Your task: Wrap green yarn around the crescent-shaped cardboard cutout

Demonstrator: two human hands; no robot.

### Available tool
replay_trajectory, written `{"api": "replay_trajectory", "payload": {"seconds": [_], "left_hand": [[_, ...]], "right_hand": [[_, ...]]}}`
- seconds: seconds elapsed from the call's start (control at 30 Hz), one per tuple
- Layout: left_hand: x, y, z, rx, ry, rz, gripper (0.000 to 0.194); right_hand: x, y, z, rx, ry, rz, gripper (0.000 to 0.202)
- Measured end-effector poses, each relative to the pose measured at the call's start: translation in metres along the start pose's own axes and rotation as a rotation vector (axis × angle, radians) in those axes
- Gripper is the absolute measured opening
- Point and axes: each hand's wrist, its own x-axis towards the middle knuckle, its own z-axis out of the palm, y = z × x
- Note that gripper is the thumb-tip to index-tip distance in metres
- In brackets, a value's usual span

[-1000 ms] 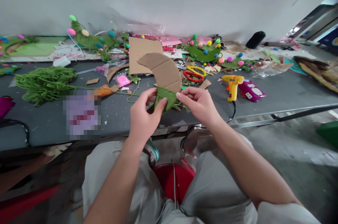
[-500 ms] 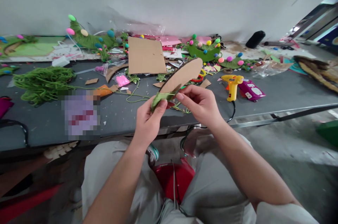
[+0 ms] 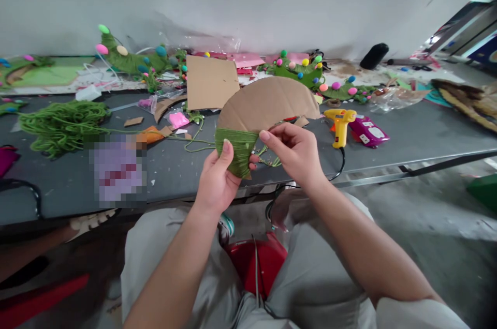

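A curved cardboard piece [image 3: 267,101], crescent-like in outline, is held up over the table's front edge with its broad face toward me. Rows of green yarn [image 3: 237,144] cover its lower left end. My left hand [image 3: 218,180] grips that wrapped end, thumb in front and fingers behind. At the inner edge of the wrapping, my right hand [image 3: 293,153] has thumb and forefinger pinched together on the yarn; the strand between them is mostly hidden. A loose heap of green yarn [image 3: 64,124] lies at the left, a strand running from it toward my hands.
A yellow glue gun [image 3: 339,126] stands right of my hands, its cord over the table edge, beside a purple power strip [image 3: 368,131]. A flat cardboard sheet [image 3: 213,83], scraps and green crescents with pom-poms [image 3: 298,71] line the back. A red stool [image 3: 254,267] is below me.
The cardboard piece has turned from nearly edge-on to face me, showing its curved shape and the wound yarn. Both hands stay on it, nearly in the same place.
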Motion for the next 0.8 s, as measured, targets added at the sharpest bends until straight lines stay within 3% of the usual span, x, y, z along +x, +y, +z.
{"api": "replay_trajectory", "payload": {"seconds": [0.2, 0.37, 0.6, 0.8], "left_hand": [[0.0024, -0.0007, -0.0018, 0.052, -0.013, -0.045, 0.03], [0.0018, 0.0032, -0.0008, 0.072, 0.026, -0.121, 0.055], [-0.0009, 0.007, -0.0091, 0.185, -0.257, -0.259, 0.038], [-0.0041, 0.0071, -0.0078, 0.183, -0.318, -0.292, 0.032]], "right_hand": [[-0.0023, 0.0044, -0.0073, 0.117, -0.199, -0.011, 0.032], [-0.0025, 0.0067, -0.0058, 0.013, -0.207, -0.05, 0.031], [-0.0015, 0.0058, -0.0025, -0.019, -0.282, -0.046, 0.03], [0.0003, 0.0102, -0.0076, -0.123, -0.266, -0.061, 0.028]]}}
